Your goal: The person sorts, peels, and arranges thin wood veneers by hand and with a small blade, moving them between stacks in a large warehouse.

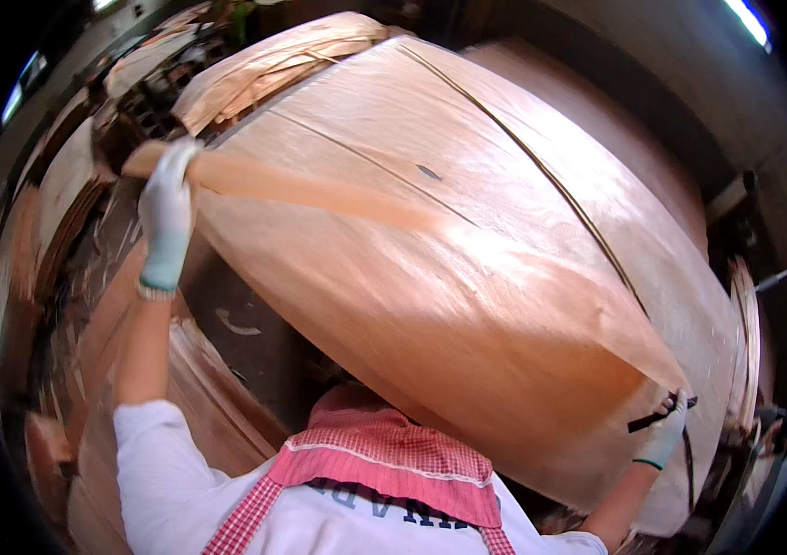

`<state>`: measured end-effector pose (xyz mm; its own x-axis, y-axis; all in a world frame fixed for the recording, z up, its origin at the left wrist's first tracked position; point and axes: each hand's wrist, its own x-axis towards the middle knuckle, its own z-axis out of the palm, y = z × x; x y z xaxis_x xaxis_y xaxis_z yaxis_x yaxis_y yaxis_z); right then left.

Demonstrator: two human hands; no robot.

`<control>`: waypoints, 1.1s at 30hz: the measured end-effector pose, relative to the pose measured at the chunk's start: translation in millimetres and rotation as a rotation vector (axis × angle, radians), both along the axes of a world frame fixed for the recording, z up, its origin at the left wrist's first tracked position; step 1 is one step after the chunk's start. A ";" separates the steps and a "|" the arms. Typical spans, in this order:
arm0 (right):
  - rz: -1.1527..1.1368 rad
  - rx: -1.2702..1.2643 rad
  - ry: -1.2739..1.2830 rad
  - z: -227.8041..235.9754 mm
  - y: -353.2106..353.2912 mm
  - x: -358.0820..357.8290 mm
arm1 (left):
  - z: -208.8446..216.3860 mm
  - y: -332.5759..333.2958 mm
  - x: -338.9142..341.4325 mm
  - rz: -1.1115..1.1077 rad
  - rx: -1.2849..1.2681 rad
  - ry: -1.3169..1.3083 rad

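Note:
My left hand [169, 203], in a white glove with a teal cuff, is raised at the left, its fingers closed round the edge of a thin wood veneer sheet [467, 296]. The sheet spans slantwise to my right and bulges over a broad veneer stack [356, 102]. My right hand [669, 433], gloved too, is low at the right by the sheet's corner. A dark, narrow tool [649, 421] sits in its closed fingers; its exact kind is unclear. Whether those fingers also pinch the sheet is hidden.
A long dark crack [541, 166] runs across the stack's top, with a small dark hole [428, 172] nearby. More veneer [273, 65] is piled behind at the left. Further sheets [217, 370] lie beside my left arm, and scraps [238, 324] litter the dark floor.

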<state>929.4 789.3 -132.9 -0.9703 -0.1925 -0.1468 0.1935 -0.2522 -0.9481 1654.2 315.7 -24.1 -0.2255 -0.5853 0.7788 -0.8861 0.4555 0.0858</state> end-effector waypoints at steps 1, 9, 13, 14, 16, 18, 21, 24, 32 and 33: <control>-0.008 0.014 -0.048 -19.9 6.0 19.3 | -33.0 -8.5 11.0 0.003 0.082 -0.007; -0.041 0.121 -0.435 -99.0 -74.1 182.0 | -162.2 -158.4 101.7 -0.031 0.357 0.042; -0.089 0.155 -0.521 -124.5 -122.8 250.2 | -192.2 -211.2 118.1 0.019 0.437 0.169; -0.106 0.180 -0.520 -134.3 -130.5 261.5 | -205.9 -217.6 117.2 0.033 0.460 0.272; -0.090 0.223 -0.539 -149.0 -150.4 276.1 | -258.9 -228.5 138.9 0.086 0.518 0.484; -0.004 0.268 -0.584 -168.0 -165.8 293.8 | -280.6 -237.9 143.1 0.187 0.568 0.500; 0.091 0.281 -0.524 -186.6 -205.8 332.8 | -253.8 -243.2 71.3 -0.045 0.421 0.466; 0.114 0.257 -0.583 -198.6 -245.6 364.7 | -205.1 -240.6 -27.5 -0.306 0.300 0.196; 0.355 0.364 -0.818 -161.9 -226.6 398.2 | -240.0 -239.4 -225.2 -0.859 0.503 -0.151; 0.612 0.451 -0.791 -150.9 -205.8 391.6 | -249.2 -245.8 -242.4 -0.870 0.537 -0.207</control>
<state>1320.9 583.5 -283.8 -0.3297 -0.3814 -0.8636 0.7618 0.4328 -0.4820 1411.8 69.9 -273.3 -0.8347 -0.4148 0.3622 -0.2910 0.8907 0.3492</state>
